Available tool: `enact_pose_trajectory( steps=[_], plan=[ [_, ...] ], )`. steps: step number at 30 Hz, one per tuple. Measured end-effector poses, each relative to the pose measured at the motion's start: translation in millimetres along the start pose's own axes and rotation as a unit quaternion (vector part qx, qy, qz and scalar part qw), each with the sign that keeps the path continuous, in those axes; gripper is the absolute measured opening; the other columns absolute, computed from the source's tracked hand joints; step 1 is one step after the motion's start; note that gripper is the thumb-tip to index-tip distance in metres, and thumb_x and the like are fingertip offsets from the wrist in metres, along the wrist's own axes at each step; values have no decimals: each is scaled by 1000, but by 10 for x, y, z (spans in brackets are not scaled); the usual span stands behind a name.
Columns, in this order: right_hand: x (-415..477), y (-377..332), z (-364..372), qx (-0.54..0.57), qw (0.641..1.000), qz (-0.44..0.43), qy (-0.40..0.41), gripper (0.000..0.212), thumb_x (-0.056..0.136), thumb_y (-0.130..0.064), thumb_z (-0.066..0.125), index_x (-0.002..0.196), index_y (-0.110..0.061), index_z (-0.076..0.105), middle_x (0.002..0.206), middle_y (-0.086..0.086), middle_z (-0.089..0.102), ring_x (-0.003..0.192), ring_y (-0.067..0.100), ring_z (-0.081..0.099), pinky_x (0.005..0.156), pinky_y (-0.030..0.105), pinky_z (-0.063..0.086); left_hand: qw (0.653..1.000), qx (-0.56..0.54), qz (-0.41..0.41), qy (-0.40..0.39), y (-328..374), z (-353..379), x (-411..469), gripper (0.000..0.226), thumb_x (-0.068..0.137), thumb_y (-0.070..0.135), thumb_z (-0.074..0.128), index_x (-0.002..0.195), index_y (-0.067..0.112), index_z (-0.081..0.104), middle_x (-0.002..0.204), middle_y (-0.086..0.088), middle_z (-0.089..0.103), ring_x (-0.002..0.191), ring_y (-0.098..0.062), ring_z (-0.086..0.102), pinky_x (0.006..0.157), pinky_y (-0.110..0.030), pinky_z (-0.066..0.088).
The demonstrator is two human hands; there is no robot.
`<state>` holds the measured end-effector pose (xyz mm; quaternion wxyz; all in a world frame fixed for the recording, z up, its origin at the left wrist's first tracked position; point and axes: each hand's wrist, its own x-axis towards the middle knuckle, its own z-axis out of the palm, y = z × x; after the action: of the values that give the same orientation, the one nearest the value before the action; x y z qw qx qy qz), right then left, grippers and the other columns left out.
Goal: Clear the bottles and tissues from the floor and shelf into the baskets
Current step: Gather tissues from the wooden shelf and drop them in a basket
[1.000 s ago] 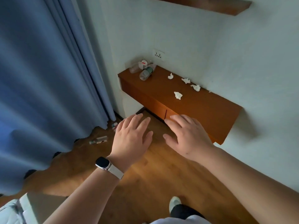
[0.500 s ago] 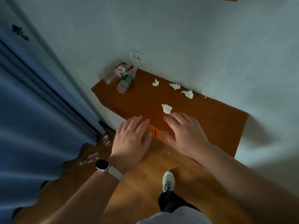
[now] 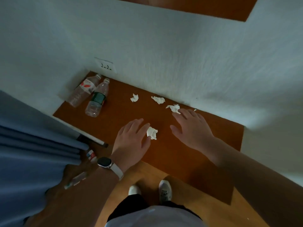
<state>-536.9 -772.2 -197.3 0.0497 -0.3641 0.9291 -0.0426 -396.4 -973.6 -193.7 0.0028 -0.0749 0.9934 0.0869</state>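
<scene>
A low brown shelf (image 3: 124, 112) runs along the white wall. Two clear plastic bottles lie at its left end, one with a red label (image 3: 83, 90) and one with a green label (image 3: 97, 99). Several crumpled white tissues lie on it: one (image 3: 134, 97), another (image 3: 158, 100), a third (image 3: 173, 108) by my right fingertips, and the nearest tissue (image 3: 152, 132) touching my left fingers. My left hand (image 3: 131, 141), with a watch on the wrist, and my right hand (image 3: 191, 128) hover flat over the shelf, fingers apart, holding nothing. Two more bottles lie on the floor, one (image 3: 91, 155) by the curtain and one (image 3: 75, 180) nearer me.
A blue curtain (image 3: 32, 153) hangs at the left, down to the wooden floor (image 3: 205, 210). A wall socket (image 3: 105, 66) sits above the bottles. A higher brown shelf (image 3: 213, 7) juts out overhead. My two white shoes (image 3: 165, 190) stand close to the shelf's front edge.
I have stepped up to the shelf and now look down on it. Both hands have moved forward over its top; the left now touches the nearest tissue, the right reaches the far one.
</scene>
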Motion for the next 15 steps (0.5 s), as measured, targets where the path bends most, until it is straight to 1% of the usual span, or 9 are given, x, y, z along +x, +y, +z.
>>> enact_pose_trajectory(
  steps=[2,6,10,12,15],
  plan=[
    [181,85,134,1,1000,20,-21,63,93,-62,21,143,-26,33,148,4,39,135,27,35,106,46,32,999,-7,29,-24,-89,133,169,48,97,48,41,139,26,49,146,-4,48,135,-26,45,104,-44,40],
    [487,182,419,3,998,56,-40,61,93,-59,27,145,-28,27,153,3,32,138,27,31,107,45,31,993,-28,72,-85,-270,497,445,50,98,46,44,144,25,44,150,-4,44,139,-26,39,107,-43,38],
    [731,213,632,26,993,101,-50,62,93,-54,37,148,-28,23,154,3,29,138,28,31,107,45,31,986,-57,104,-115,-432,808,664,54,97,42,50,147,24,40,149,-6,44,136,-26,42,103,-42,45],
    [853,239,736,35,990,126,-61,65,93,-52,41,149,-29,18,157,3,24,140,29,27,108,46,29,982,-73,117,-128,-486,939,751,58,95,41,55,148,25,38,151,-6,42,137,-26,41,103,-41,44],
    [1048,297,855,45,986,149,-65,70,92,-48,49,150,-29,14,159,4,18,141,30,25,107,47,30,972,-79,160,-152,-550,1083,874,60,96,40,56,150,29,32,156,-4,36,142,-26,35,106,-41,39]
  ],
)
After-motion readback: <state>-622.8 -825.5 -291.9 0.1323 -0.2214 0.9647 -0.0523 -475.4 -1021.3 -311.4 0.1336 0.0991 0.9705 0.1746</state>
